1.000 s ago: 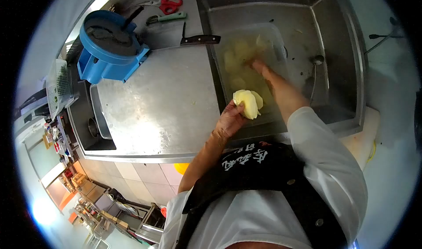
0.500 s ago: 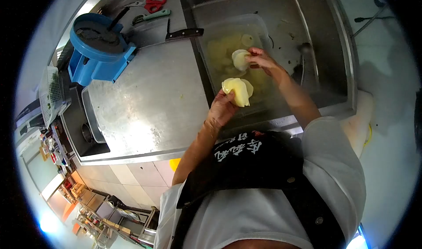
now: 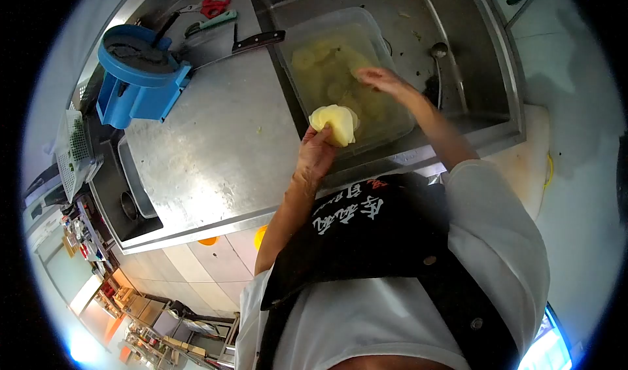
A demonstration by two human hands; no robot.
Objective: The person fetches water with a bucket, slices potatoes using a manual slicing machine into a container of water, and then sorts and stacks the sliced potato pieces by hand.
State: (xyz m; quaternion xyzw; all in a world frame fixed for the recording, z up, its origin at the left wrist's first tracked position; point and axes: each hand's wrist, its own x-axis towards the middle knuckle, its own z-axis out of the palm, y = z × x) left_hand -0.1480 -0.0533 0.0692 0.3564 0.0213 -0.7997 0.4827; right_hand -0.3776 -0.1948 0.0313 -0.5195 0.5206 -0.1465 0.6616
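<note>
My left hand (image 3: 316,153) grips a fanned stack of thin, pale yellow potato slices (image 3: 335,123) above the near left part of a clear plastic tub (image 3: 399,123). More slices (image 3: 320,53) lie under cloudy water in the tub. Over the tub's right half is my right hand (image 3: 383,81), smeared by motion, its fingers pointing left close to the water. Whether anything is between those fingers I cannot make out.
The tub stands in a steel sink (image 3: 418,23) with a ladle (image 3: 438,59) to its right. On the steel counter (image 3: 216,141) at left are a cleaver (image 3: 258,40), a green-handled peeler (image 3: 216,21), red scissors (image 3: 214,5) and a blue slicing machine (image 3: 140,76).
The slices that my right hand held are no longer visible in it, and that hand is now lower over the water. My left hand still holds its stack. The whole view has shifted slightly.
</note>
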